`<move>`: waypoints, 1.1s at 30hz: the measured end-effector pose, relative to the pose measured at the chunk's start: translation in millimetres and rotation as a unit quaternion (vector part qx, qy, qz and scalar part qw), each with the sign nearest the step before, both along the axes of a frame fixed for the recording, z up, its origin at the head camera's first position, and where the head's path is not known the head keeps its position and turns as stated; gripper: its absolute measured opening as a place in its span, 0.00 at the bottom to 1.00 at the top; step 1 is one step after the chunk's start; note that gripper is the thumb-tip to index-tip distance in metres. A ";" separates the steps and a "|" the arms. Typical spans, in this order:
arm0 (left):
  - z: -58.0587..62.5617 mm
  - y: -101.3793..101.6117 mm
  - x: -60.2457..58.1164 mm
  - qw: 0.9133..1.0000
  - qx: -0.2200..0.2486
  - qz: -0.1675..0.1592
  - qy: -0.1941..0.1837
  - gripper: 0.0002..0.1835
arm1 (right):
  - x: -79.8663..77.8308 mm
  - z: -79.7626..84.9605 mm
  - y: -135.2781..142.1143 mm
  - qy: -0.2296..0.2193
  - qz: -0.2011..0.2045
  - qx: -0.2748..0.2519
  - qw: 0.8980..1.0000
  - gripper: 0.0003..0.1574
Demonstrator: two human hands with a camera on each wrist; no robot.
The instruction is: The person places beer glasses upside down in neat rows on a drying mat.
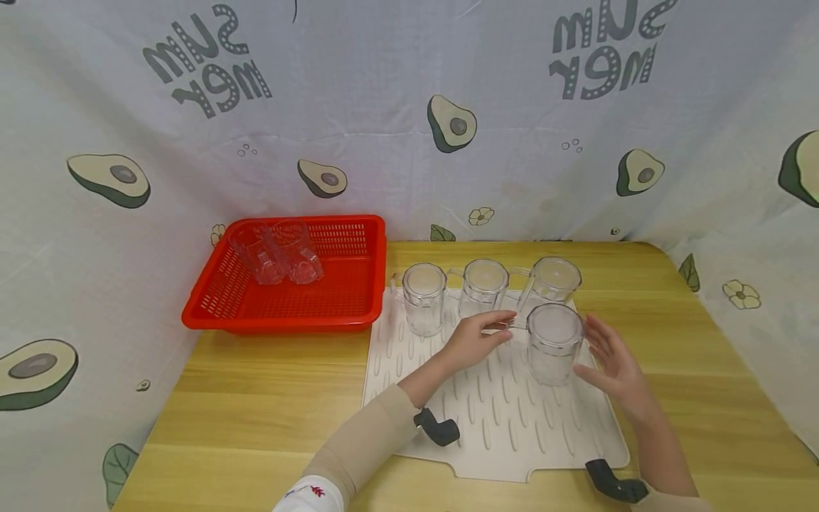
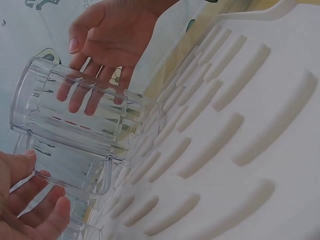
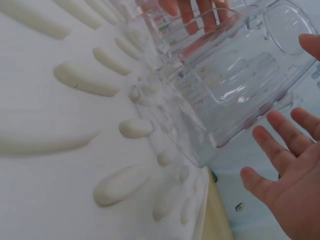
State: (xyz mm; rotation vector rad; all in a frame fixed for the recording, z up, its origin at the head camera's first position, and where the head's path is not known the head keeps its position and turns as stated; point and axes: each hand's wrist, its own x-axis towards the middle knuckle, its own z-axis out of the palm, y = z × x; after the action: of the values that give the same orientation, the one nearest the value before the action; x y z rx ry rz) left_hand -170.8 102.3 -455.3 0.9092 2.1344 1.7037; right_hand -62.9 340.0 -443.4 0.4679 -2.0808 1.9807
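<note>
A clear glass mug (image 1: 554, 348) stands upside down on a white ridged drying mat (image 1: 473, 412), its base facing up. To its right is my right hand (image 1: 617, 366), fingers spread and slightly bent around the mug's side. My left hand (image 1: 476, 338) is on the other side, fingers loosely bent; in the left wrist view its fingertips (image 2: 42, 175) are close by the mug's handle (image 2: 107, 175). Behind stand three more upside-down mugs in a row: a left one (image 1: 424, 299), a middle one (image 1: 484, 284) and a right one (image 1: 553, 281), handles pointing left.
A red plastic basket (image 1: 288, 323) sits at the back left of the wooden table (image 1: 256, 398), with two clear mugs (image 1: 262, 259) lying in its left part. A printed cloth (image 1: 384, 71) hangs behind the table and along both sides.
</note>
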 end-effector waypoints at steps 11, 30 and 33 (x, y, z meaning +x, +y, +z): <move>-0.4 -1.0 -1.1 1.000 -0.004 -0.021 0.012 0.21 | 1.0 -2.5 -5.7 -0.014 -0.051 0.056 0.997 0.53; 7.4 8.2 -0.8 0.998 -0.003 -0.038 0.041 0.19 | -2.2 5.4 -16.6 -0.108 -0.162 0.194 0.962 0.50; 8.6 11.5 -0.8 0.998 -0.002 -0.041 0.044 0.18 | -2.0 4.4 -17.0 -0.099 -0.165 0.188 0.963 0.49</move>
State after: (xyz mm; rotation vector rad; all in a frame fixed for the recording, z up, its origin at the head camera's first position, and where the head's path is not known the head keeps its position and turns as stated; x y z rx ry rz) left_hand -171.7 113.7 -446.7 1.0735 2.1231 1.6484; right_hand -64.9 323.0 -439.0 -0.0257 -2.4773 1.5015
